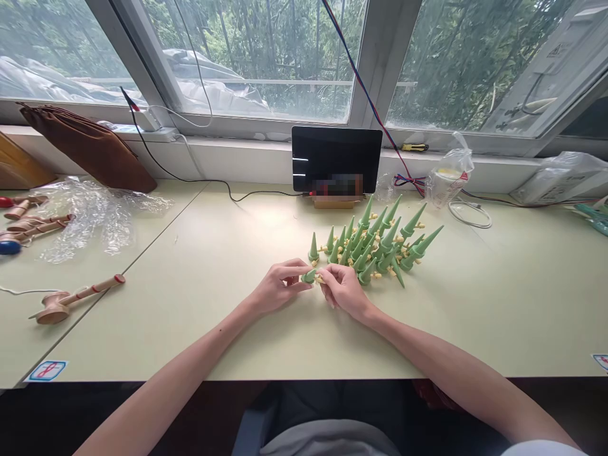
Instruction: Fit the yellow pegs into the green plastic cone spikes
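Just above the table, my left hand is closed around a small green cone-shaped piece, which lies on its side between thumb and fingers. My right hand is also closed, its thumb and forefinger pinched at a pale yellow bit at the cone's right end. Whether that bit is joined to the cone is too small to tell. Right behind the hands stands a cluster of green cones, several with small yellow parts at their bases. One cone stands at the cluster's left edge.
A black tablet leans by the window behind the cones. On the left lie a wooden kendama, crumpled clear plastic and a brown bag. A bagged cup and a coiled white cable are at the back right.
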A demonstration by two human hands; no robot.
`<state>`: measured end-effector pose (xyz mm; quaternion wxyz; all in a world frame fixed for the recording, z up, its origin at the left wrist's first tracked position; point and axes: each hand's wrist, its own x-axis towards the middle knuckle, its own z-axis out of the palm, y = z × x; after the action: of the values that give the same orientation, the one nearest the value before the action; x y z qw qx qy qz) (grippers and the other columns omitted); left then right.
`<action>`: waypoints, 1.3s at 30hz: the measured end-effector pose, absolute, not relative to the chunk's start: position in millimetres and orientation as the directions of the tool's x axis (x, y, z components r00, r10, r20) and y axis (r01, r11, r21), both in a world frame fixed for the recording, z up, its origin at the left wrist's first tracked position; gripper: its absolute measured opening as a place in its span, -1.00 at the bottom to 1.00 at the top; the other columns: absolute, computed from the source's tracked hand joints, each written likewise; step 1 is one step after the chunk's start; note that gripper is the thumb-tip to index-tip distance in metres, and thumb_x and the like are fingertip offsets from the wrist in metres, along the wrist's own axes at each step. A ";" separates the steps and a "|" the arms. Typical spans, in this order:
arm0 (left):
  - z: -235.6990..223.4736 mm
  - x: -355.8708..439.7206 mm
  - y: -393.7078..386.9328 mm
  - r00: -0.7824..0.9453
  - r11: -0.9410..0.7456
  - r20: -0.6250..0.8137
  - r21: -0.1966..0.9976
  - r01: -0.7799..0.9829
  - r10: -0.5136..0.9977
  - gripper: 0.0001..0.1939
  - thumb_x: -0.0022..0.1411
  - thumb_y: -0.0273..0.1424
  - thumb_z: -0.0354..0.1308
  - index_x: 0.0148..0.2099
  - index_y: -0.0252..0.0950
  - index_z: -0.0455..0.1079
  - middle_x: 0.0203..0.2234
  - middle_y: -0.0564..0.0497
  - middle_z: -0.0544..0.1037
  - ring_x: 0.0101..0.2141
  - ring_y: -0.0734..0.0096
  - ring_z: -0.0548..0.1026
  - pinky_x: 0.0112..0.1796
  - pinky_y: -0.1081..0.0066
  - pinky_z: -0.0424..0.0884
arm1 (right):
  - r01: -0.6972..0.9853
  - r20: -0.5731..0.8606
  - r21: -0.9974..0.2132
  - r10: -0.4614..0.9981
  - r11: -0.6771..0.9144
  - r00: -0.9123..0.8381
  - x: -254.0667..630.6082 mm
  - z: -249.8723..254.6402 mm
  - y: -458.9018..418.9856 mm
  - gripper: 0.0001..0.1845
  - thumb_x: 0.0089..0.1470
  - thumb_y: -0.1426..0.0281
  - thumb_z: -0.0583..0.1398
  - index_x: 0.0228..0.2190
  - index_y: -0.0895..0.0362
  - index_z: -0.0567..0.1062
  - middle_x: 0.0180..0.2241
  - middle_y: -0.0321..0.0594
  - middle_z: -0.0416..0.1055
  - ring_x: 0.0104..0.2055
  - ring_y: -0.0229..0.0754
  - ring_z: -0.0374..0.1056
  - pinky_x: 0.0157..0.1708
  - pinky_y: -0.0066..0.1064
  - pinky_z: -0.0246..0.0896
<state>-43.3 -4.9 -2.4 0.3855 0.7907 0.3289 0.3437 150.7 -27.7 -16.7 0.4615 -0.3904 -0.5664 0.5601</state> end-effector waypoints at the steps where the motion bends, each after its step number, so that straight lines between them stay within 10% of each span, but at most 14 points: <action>1: -2.3 -43.1 -5.0 0.545 -0.483 0.289 0.839 0.252 0.787 -0.78 0.26 -0.36 0.21 -0.06 -0.23 0.57 -0.30 -0.03 0.47 -0.51 0.58 0.23 -0.50 0.51 0.21 | -0.091 0.081 -0.994 0.960 0.058 -0.267 150.4 -17.0 -27.4 -0.58 0.19 0.08 0.16 -0.53 0.11 0.30 -0.69 -0.43 0.26 -0.80 -0.39 0.11 -0.82 -0.52 -0.07; 13: 11.3 -46.5 -7.4 0.491 -0.304 0.169 0.930 0.209 0.855 -0.73 0.24 -0.25 0.22 -0.13 -0.36 0.50 -0.39 -0.02 0.50 -0.48 0.52 0.31 -0.43 0.47 0.27 | 0.126 0.279 -0.943 0.937 0.309 -0.212 150.8 -15.9 -31.7 -0.72 0.23 0.16 0.16 -0.20 0.12 0.39 -0.37 -0.25 0.42 -0.64 -0.36 0.28 -0.66 -0.49 0.19; 22: 12.9 -46.9 -7.5 0.473 -0.248 0.144 0.955 0.165 0.869 -0.69 0.18 -0.19 0.26 -0.25 -0.37 0.53 -0.43 -0.05 0.52 -0.40 0.40 0.42 -0.43 0.46 0.32 | 0.352 0.591 -0.646 0.736 0.677 -0.331 156.5 -21.4 -23.0 -0.83 0.32 0.38 0.06 -0.21 0.13 0.45 -0.30 -0.15 0.46 -0.42 -0.24 0.35 -0.37 -0.39 0.30; 39: 5.1 -47.7 -6.8 0.524 -0.386 0.195 0.877 0.285 0.829 -0.73 0.24 -0.23 0.19 -0.28 -0.38 0.49 -0.50 0.05 0.39 -0.50 0.53 0.23 -0.47 0.48 0.19 | 0.328 0.521 -0.723 0.792 0.608 -0.318 155.4 -23.0 -24.0 -0.79 0.30 0.35 0.06 -0.32 0.16 0.43 -0.49 -0.23 0.37 -0.50 -0.24 0.26 -0.46 -0.41 0.19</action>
<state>-47.7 -6.8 5.1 0.4182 0.7663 0.3632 0.3254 155.4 -24.0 -23.0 0.4572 -0.3631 -0.7712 0.2535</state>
